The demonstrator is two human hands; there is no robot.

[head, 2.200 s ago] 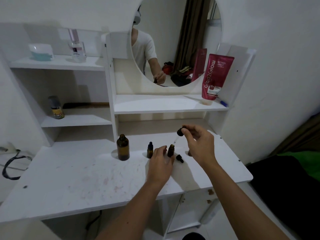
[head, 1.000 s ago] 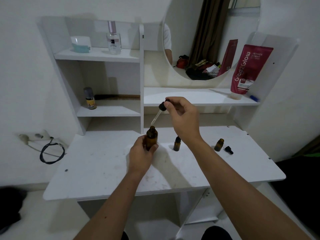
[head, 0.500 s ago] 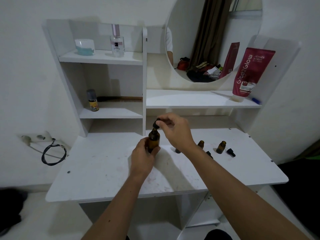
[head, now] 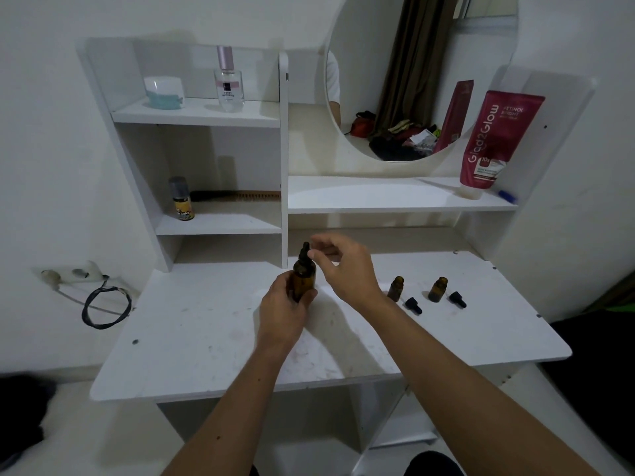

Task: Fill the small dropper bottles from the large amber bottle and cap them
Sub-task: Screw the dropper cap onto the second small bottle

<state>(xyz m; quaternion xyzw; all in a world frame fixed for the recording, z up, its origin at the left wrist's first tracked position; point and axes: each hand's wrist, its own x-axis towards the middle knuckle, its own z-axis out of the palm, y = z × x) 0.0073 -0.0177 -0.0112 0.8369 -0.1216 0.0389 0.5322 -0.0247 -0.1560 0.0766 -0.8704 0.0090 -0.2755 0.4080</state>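
The large amber bottle (head: 303,277) stands on the white table (head: 206,338), and my left hand (head: 284,305) grips its body. A black dropper cap (head: 304,251) sits in its neck. My right hand (head: 343,267) hovers just right of that cap. Its thumb and forefinger tips are apart and beside the bulb, fingers loosely curled. Two small amber bottles (head: 396,288) (head: 438,289) stand uncapped to the right. A black dropper cap lies next to each one (head: 413,305) (head: 457,299).
Shelves behind hold a perfume bottle (head: 229,80), a white jar (head: 164,92), a small yellow-labelled bottle (head: 182,199), a comb (head: 237,195) and a red tube (head: 494,139) below the round mirror (head: 412,80). A black cable (head: 104,305) hangs off the table's left edge.
My right hand lowered the dropper into the large bottle's neck and has drawn its fingers slightly off the cap. My left hand keeps holding the bottle.
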